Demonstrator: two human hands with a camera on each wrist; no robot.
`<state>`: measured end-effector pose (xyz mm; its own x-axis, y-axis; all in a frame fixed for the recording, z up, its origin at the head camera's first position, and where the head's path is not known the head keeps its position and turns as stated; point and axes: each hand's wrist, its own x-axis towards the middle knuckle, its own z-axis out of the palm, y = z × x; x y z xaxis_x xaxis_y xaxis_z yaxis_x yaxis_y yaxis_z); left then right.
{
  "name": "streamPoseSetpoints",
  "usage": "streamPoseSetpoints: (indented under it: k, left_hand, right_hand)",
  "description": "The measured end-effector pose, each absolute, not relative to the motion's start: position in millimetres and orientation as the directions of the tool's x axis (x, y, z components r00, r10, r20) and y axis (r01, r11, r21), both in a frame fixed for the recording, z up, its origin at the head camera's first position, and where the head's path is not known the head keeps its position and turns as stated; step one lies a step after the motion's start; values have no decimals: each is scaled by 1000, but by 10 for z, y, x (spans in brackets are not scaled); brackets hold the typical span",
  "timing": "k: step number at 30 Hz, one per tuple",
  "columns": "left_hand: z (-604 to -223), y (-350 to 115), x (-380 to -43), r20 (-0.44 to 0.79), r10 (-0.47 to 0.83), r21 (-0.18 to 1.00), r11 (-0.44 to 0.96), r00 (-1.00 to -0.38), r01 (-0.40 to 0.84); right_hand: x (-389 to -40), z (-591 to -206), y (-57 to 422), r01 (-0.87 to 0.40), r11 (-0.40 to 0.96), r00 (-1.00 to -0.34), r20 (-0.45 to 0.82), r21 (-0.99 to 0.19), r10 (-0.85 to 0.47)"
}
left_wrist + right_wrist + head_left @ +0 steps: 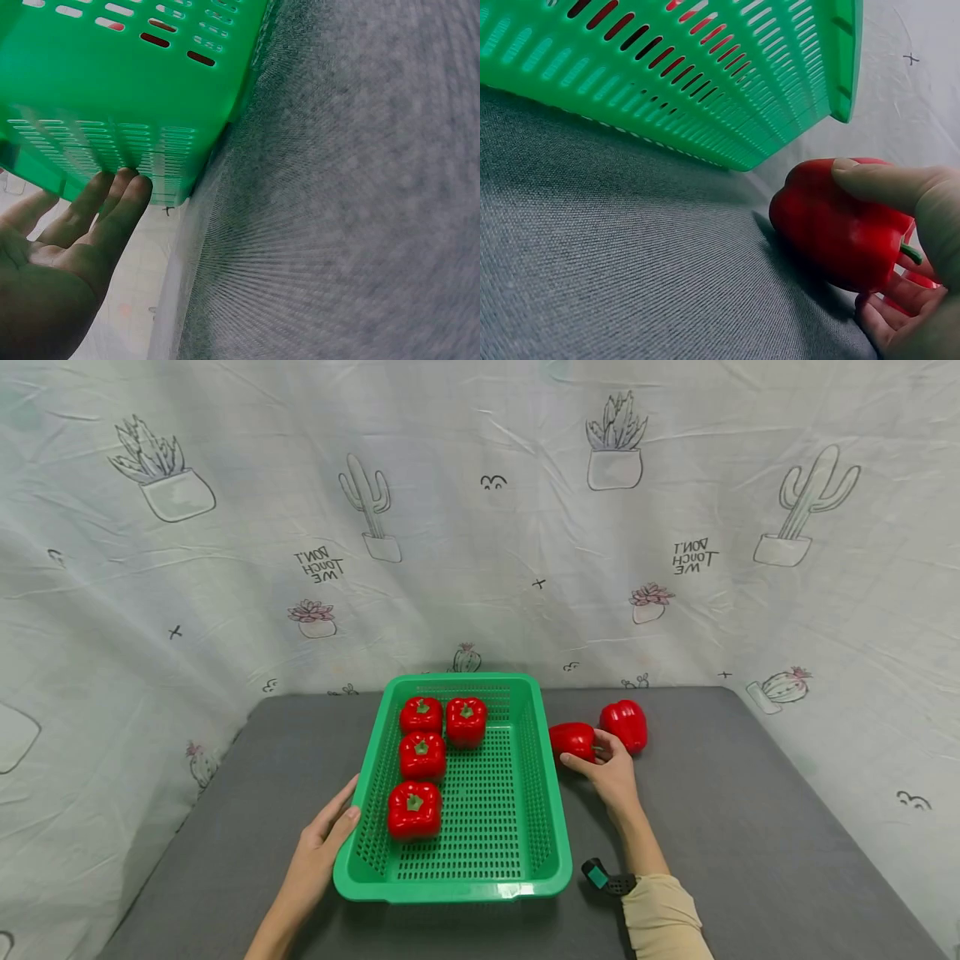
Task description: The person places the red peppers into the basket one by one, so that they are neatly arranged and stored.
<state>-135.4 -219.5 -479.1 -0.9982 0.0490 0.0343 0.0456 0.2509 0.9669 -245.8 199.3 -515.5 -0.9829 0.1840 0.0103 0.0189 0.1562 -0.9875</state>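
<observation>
A green plastic basket (450, 891) with slotted walls stands on the grey table, and several red bell peppers (415, 811) sit inside it with their stems up. Outside its left wall, my left hand (318, 852) touches the basket with fairly straight fingers, as the left wrist view also shows. On the right, my right hand (613, 772) holds another red bell pepper (840, 225), which lies on its side close to the basket wall. The thumb is on top of this pepper and the other fingers are at its stem end and underside, partly hidden.
One more red bell pepper (624, 727) lies on the table just beyond my right hand. A black band with a green piece (609, 878) is at my right wrist. Behind the grey table (735, 827) hangs a pale curtain (480, 527) printed with cacti.
</observation>
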Motion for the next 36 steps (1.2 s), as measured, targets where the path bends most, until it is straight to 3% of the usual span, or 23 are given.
streamPoseSetpoints:
  k: [36]
  left_hand:
    - [-4797,-2203,-1354,41,52,967,248,-998,53]
  right_hand:
    - [-2458,-5138,1973,-1,134,-967,35,-991,253]
